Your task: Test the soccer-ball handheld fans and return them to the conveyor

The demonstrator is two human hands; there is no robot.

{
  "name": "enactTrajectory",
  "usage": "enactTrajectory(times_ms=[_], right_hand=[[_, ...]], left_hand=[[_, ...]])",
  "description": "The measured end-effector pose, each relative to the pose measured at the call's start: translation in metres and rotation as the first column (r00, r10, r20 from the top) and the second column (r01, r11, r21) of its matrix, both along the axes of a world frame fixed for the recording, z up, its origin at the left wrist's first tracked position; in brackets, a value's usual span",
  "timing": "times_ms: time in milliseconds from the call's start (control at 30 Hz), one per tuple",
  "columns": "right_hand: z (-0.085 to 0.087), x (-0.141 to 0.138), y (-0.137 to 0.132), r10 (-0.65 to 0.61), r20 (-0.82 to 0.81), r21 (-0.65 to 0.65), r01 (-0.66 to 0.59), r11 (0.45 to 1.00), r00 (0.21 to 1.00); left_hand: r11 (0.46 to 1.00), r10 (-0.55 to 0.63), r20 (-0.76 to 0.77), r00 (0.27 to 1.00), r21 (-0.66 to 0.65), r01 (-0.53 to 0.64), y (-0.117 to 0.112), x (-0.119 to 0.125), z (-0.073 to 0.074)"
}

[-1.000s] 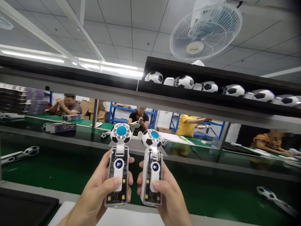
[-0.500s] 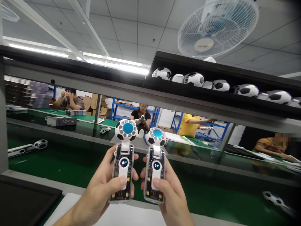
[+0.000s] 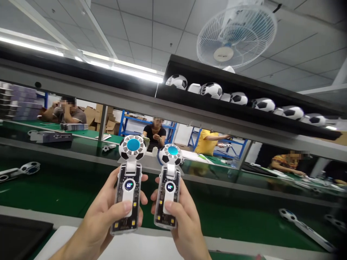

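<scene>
My left hand is wrapped round a handheld fan with a football-patterned round head, a blue centre and a clear body showing circuitry. A second, matching handheld fan is gripped in my right hand. Both stand upright side by side, heads apart, with their small round displays lit and reading 60. Each thumb presses on the white strip below the display. The fingers behind the bodies are partly hidden.
A black shelf tray holds several football-headed fans. More lie on the green conveyor, at left and right. White paper lies below my hands. Co-workers sit across the line. A large fan hangs overhead.
Both displays have gone from 01 to 60. The view has shifted, so my hands and both fans appear further left. The fans on the conveyor also appear further left.
</scene>
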State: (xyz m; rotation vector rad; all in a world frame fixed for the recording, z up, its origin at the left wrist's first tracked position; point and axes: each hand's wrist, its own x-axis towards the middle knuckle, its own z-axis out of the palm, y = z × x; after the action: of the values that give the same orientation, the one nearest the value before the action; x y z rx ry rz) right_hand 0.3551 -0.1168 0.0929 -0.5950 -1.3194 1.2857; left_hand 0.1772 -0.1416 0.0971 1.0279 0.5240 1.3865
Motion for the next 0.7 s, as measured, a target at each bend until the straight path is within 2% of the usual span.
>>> enactTrajectory(times_ms=[267, 433, 533, 700], right_hand=[[0.003, -0.005, -0.002, -0.06, -0.028, 0.008, 0.06, 0.998, 0.998], [0.003, -0.01, 0.001, -0.163, -0.062, -0.017, 0.162, 0.987, 0.985], [0.001, -0.01, 0.004, -0.132, -0.068, 0.001, 0.132, 0.991, 0.989], [-0.003, -0.007, 0.01, -0.078, -0.075, 0.04, 0.081, 0.996, 0.994]], left_hand=[[0.999, -0.028, -0.01, 1.0, 0.026, 0.029, 0.001, -0.003, -0.001], [0.996, 0.056, -0.111, 0.992, -0.058, -0.063, 0.001, 0.001, 0.003], [0.992, 0.087, -0.15, 0.985, -0.079, -0.099, 0.0, 0.005, 0.004], [0.996, 0.078, -0.106, 0.991, -0.041, -0.082, 0.004, 0.007, 0.002]])
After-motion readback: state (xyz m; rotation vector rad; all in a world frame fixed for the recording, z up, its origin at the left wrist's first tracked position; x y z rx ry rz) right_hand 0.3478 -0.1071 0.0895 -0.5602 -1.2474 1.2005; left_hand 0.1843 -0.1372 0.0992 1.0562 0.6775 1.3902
